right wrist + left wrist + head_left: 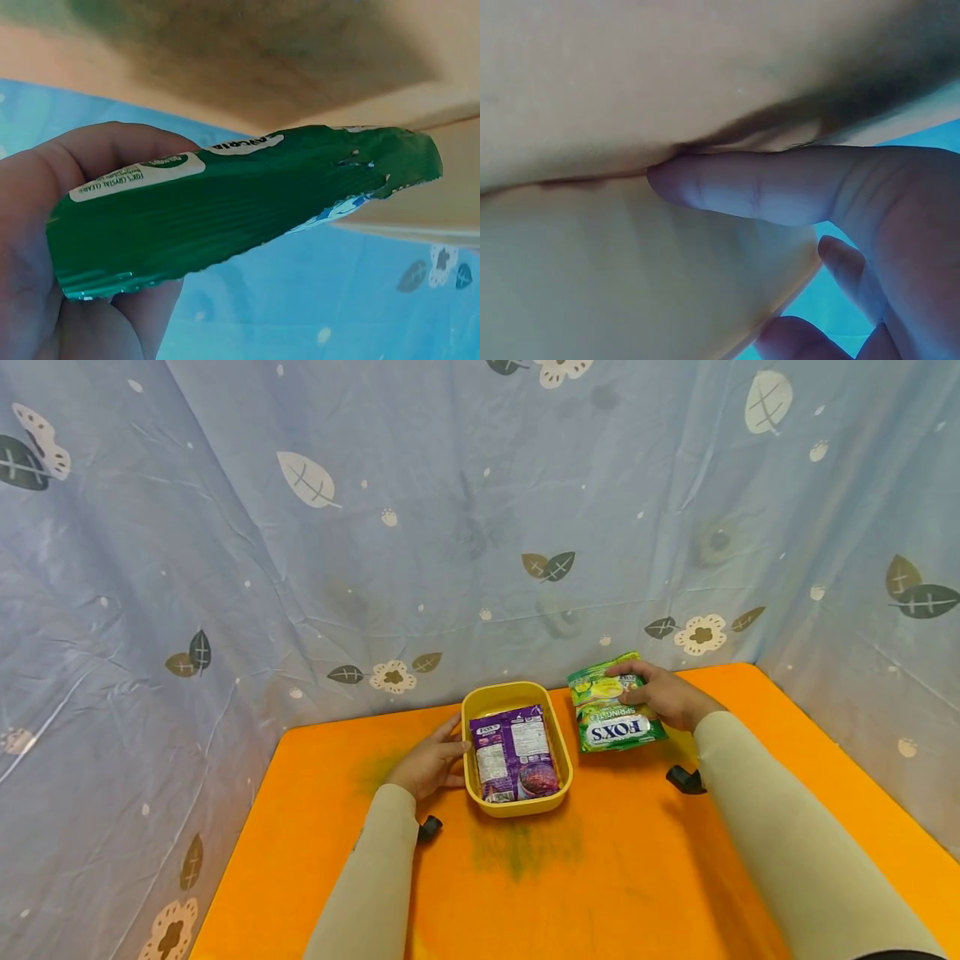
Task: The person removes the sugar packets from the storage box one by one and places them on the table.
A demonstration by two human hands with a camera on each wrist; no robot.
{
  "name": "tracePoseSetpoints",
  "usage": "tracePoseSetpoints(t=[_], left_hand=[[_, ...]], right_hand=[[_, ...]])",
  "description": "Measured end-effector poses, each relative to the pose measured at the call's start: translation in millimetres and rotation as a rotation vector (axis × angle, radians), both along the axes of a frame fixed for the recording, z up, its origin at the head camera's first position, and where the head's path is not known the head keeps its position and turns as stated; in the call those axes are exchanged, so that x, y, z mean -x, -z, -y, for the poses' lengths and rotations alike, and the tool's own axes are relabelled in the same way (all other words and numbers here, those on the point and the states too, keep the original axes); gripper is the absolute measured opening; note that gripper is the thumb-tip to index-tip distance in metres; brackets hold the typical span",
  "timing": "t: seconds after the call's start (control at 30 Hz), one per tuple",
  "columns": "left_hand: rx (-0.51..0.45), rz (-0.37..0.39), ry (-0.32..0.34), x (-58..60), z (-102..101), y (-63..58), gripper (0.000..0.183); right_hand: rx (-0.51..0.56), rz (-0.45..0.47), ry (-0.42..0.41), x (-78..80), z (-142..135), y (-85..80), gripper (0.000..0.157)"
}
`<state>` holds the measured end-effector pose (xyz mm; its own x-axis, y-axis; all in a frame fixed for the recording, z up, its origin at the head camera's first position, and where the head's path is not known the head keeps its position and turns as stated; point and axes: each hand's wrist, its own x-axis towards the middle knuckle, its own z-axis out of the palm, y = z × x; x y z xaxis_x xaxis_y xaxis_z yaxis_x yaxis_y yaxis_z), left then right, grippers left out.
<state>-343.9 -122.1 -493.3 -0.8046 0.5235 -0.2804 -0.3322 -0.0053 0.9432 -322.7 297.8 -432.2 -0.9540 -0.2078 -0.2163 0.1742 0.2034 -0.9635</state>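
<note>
A yellow rectangular tub (pixel 517 810) stands on the orange table. Inside it lies a purple Fox's candy bag (pixel 517 753) with printed panels facing up. My left hand (pixel 429 764) rests against the tub's left wall, thumb and fingers extended along it; in the left wrist view a straight thumb (pixel 750 186) touches the pale wall. To the tub's right, my right hand (pixel 671 695) grips a green Fox's Spring Tea candy bag (pixel 611 712) by its right side. From the right wrist, that bag's green bottom edge (pixel 187 217) shows between thumb and fingers.
Behind the table hangs a blue curtain (pixel 465 568) with leaf and flower prints, continuing along both sides. Faint green stains mark the orange table (pixel 600 877) in front of the tub and left of it. Dark wrist-mounted pieces (pixel 686 780) sit under both forearms.
</note>
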Motion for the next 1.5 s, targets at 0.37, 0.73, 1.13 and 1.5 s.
tracePoseSetpoints(t=[0.37, 0.73, 1.13, 1.5], left_hand=[[-0.006, 0.007, 0.006, 1.8, 1.2, 0.7, 0.072], [-0.027, 0.005, 0.009, 2.2, 0.9, -1.3, 0.07], [-0.02, 0.008, 0.007, 3.5, -0.3, -1.6, 0.071], [-0.043, 0.007, 0.029, 3.8, 0.7, -0.3, 0.07]], right_hand=[[-0.063, 0.054, -0.038, 1.2, -4.6, 17.2, 0.051], [-0.104, 0.085, -0.012, 6.7, -1.3, 33.5, 0.054], [-0.223, -0.014, 0.046, 8.1, 2.5, 42.9, 0.05], [-0.228, 0.0, 0.069, 4.0, -10.3, 38.0, 0.059]])
